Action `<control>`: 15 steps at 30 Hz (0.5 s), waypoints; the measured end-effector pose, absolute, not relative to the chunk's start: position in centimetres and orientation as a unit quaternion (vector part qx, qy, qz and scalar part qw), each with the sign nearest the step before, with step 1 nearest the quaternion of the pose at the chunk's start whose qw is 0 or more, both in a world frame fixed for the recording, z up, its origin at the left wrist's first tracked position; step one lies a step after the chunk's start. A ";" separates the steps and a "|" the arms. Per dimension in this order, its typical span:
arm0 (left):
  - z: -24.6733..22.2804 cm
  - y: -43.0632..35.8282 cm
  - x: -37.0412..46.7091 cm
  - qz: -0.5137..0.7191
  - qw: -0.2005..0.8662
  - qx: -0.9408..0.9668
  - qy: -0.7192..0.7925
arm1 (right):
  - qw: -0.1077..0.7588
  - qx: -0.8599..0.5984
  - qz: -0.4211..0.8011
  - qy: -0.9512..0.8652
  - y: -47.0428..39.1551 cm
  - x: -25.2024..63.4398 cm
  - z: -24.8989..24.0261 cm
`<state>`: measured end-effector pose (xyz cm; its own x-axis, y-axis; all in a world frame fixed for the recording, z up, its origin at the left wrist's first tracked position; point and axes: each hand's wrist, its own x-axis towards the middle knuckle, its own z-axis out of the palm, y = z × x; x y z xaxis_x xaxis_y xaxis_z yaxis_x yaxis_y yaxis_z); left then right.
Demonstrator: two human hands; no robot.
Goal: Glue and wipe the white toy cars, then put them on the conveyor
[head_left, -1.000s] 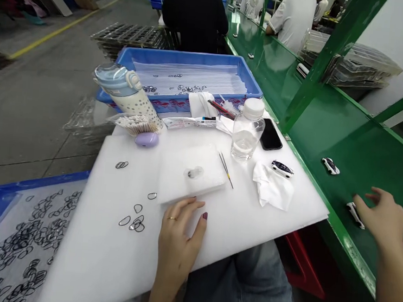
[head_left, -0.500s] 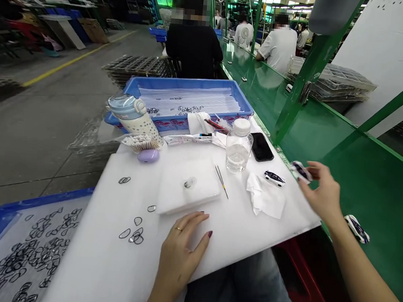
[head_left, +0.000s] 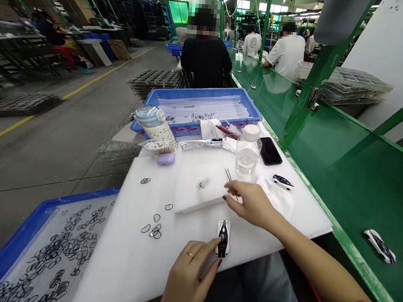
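A white-and-dark toy car (head_left: 223, 239) lies on the white tabletop near its front edge. My left hand (head_left: 190, 275) is at its lower left, the index fingertip touching the car's side and the thumb by its near end. My right hand (head_left: 255, 205) hovers over the table with thumb and index finger apart. Beneath those fingers are tweezers (head_left: 228, 174), partly hidden by the hand. Left of them is a white foam block (head_left: 187, 192) with a small clear round piece (head_left: 203, 183) on top.
A second toy car (head_left: 283, 182) rests near a white cloth (head_left: 283, 199); another (head_left: 379, 246) is on the green conveyor (head_left: 368, 196). A clear bottle (head_left: 248, 152), phone (head_left: 270, 151) and tumbler (head_left: 156, 126) stand behind. Thin black rings (head_left: 156, 230) lie at left. Blue trays (head_left: 206, 90) hold more rings.
The toy car came from the conveyor edge to the tabletop beside my left hand. My right hand let go of it and moved left to the tweezers. The view shifted.
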<state>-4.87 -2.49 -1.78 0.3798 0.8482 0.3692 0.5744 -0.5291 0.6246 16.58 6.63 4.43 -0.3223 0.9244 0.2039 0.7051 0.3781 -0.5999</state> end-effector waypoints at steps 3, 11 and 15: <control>-1.0 -1.5 -4.3 0.327 0.239 0.809 0.427 | 0.315 -0.503 0.256 -0.763 9.3 15.1 5.2; 0.7 1.0 -3.2 0.254 0.320 0.813 0.414 | 0.204 -0.462 0.285 -0.814 11.0 13.1 6.2; 0.4 0.8 -2.2 0.312 0.288 0.797 0.430 | 0.167 -0.425 0.248 -0.854 10.9 12.6 6.1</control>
